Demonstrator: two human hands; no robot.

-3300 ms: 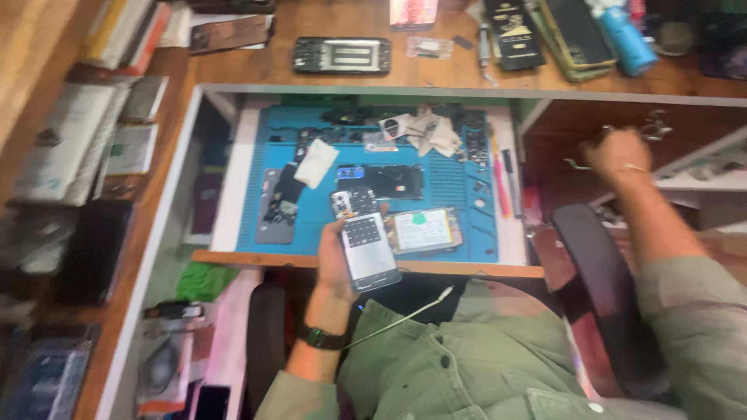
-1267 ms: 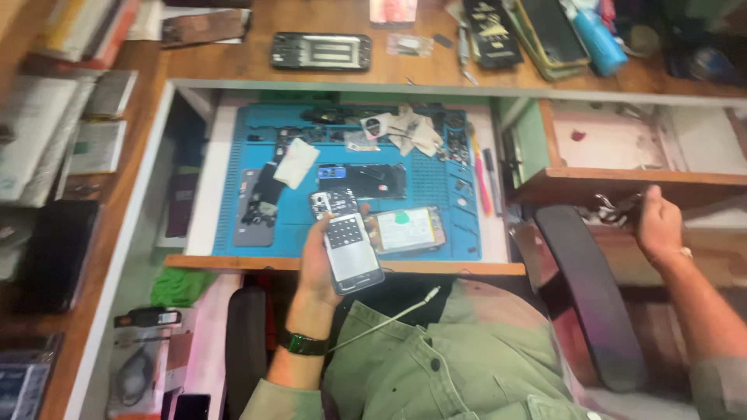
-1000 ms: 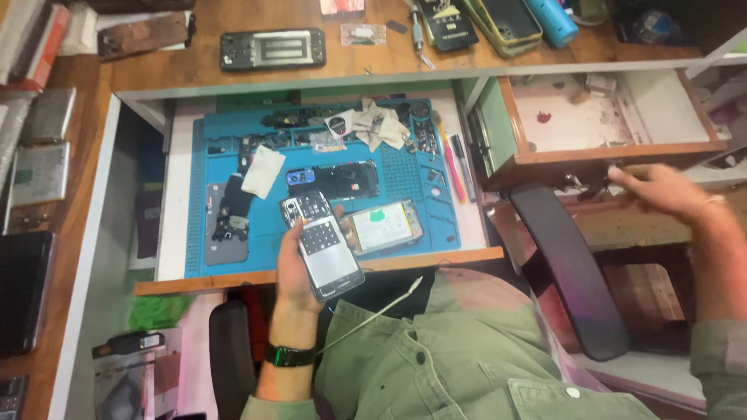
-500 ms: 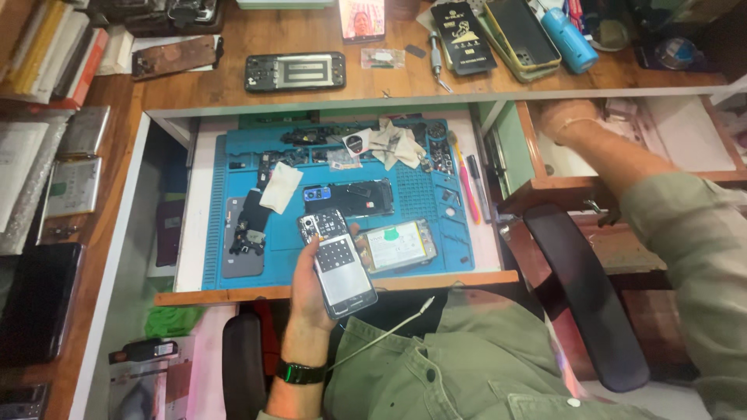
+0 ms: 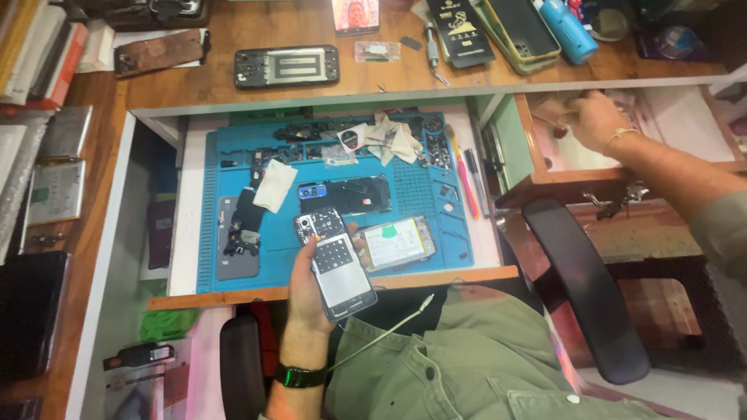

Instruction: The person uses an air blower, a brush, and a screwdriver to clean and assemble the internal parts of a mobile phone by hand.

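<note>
— where's the opened phone [image 5: 334, 264]?
— in the left hand [image 5: 311, 292], fingers wrapped round it, bare back up, over the near edge of the blue mat [image 5: 233, 155].
— and the right hand [image 5: 595, 120]?
— off at two o'clock, inside the open wooden drawer [image 5: 622, 167]. can't tell whether it grips anything.
— anything close by?
— a loose battery [image 5: 398, 243] at three o'clock, just beside the phone.
</note>
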